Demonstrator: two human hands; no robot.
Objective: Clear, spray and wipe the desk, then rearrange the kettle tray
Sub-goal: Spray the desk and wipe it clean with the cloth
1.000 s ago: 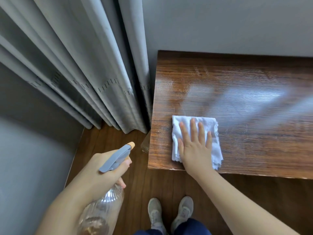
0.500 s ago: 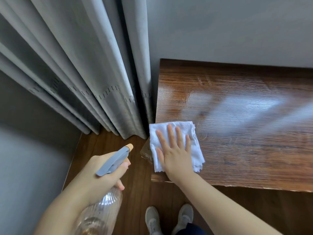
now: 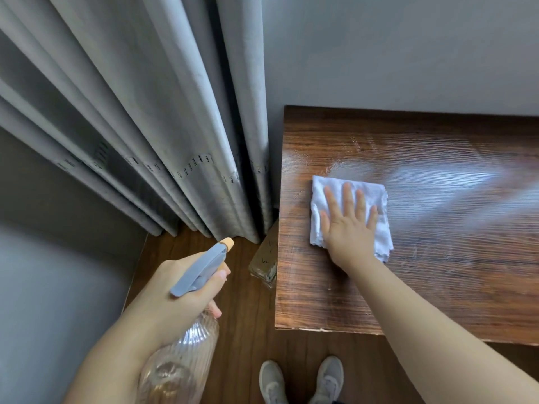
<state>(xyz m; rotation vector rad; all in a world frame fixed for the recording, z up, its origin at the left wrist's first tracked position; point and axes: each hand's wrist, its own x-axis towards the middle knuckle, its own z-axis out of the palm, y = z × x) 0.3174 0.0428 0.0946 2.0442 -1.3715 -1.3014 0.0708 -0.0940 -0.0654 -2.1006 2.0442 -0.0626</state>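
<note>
White cloth [image 3: 351, 211] in the head view is soft and light, a folded terry rag, so I judge it will bunch up and slide if it is pushed only with the fingertips; it is better to keep the whole palm on its middle, as now, and to take it by a folded edge when it must be lifted. It lies on the left part of the table [image 3: 408, 287], near the left edge but not over it, with a frayed hem at the lower right corner. The right hand [image 3: 348, 225] rests flat on top of it, fingers spread and pressing down. The wood is dark brown, glossy, and looks wet in streaks beyond the cloth, so it may be slippery there.

The left hand [image 3: 180, 298] is closed around the neck of the spray bottle [image 3: 186, 354], held off the table above the floor, with one finger lying along the grey trigger. The bottle is clear ribbed plastic, seems mostly empty, therefore light, and I think easy to squeeze out of shape. Grey curtains [image 3: 145, 141] hang to the left. No kettle tray is visible
</note>
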